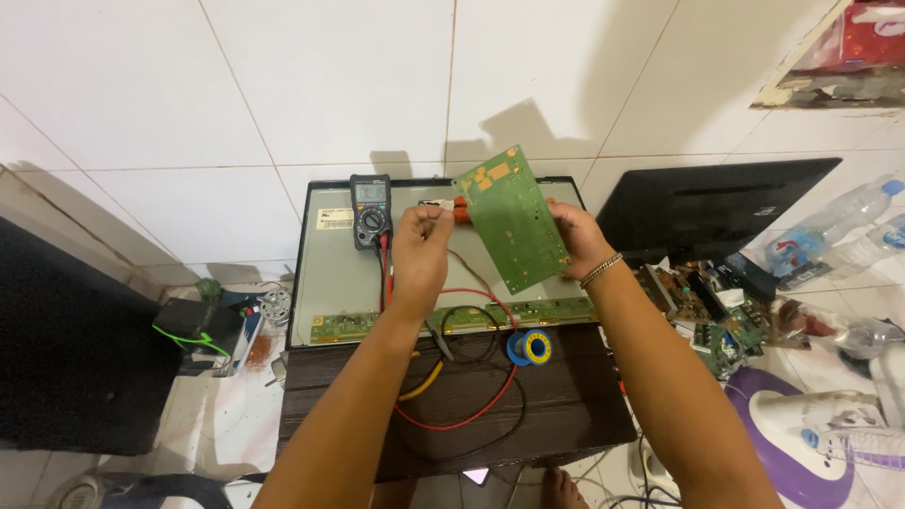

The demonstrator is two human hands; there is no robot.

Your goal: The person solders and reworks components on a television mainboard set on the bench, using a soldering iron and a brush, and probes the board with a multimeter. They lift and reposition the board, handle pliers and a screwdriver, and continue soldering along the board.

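Note:
My right hand (577,240) holds a green circuit board (514,219) up by its right edge, tilted, above a grey display panel (330,273). My left hand (421,247) is raised just left of the board, its fingers pinched on a small metal tool with an orange handle (456,209) that shows between the hand and the board. A bracelet sits on my right wrist. A multimeter (370,209) lies on the panel's upper left, its red and black leads running down past my left forearm.
A narrow green strip board (551,311) runs along the panel's lower edge. A blue solder spool (531,347) and looped wires lie on the dark wooden table (566,405). Loose circuit boards (721,316), a black panel (707,207), plastic bottles (834,231) and a purple appliance (811,434) sit to the right.

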